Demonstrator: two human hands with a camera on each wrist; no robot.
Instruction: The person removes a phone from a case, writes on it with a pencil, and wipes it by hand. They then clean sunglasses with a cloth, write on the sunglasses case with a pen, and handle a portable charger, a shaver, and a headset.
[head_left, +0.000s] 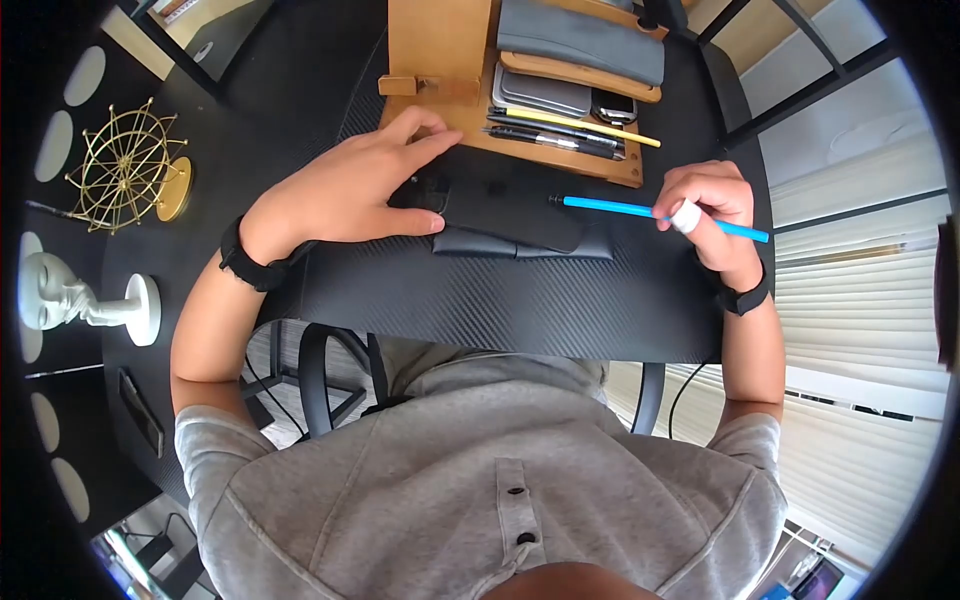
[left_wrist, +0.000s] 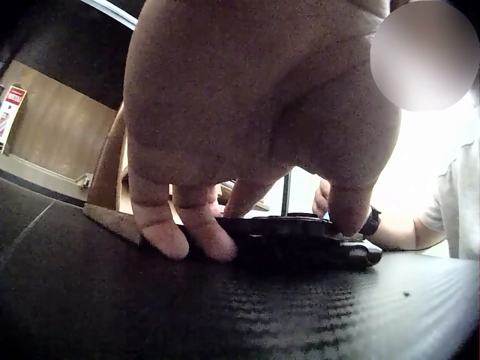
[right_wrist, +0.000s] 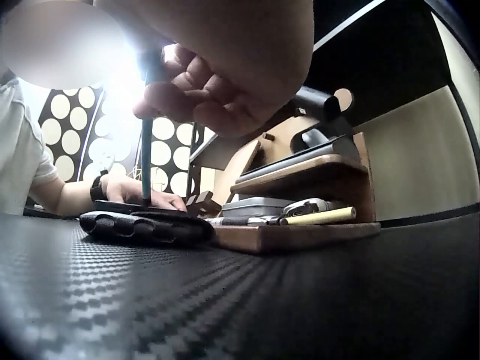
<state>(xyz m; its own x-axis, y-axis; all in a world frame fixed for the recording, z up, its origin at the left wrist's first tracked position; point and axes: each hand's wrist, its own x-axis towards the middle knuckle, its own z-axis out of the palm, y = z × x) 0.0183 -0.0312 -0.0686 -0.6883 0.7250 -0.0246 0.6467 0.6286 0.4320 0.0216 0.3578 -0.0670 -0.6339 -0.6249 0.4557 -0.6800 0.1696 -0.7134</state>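
Note:
A flat black object (head_left: 515,212) lies over a dark padded case (head_left: 470,243) on the desk. My left hand (head_left: 345,185) rests at its left end, thumb on the near corner, fingers spread toward the wooden organizer. In the left wrist view, the thumb of this hand (left_wrist: 255,97) touches the edge of the black object (left_wrist: 292,234), with two fingertips down beside it. My right hand (head_left: 710,205) grips a slim blue tool (head_left: 610,206), a white band (head_left: 685,216) around the thumb. The right wrist view has the tool (right_wrist: 146,161) upright below the hand (right_wrist: 217,90), its lower end at the black object.
Behind the black object, the wooden organizer (head_left: 630,172) holds pens, a yellow pencil (head_left: 590,128), grey cases and a dark pouch (head_left: 580,42). At the left stand a gold wheel ornament (head_left: 125,165) and a white figurine (head_left: 145,310); a phone-like slab (head_left: 140,412) lies nearer.

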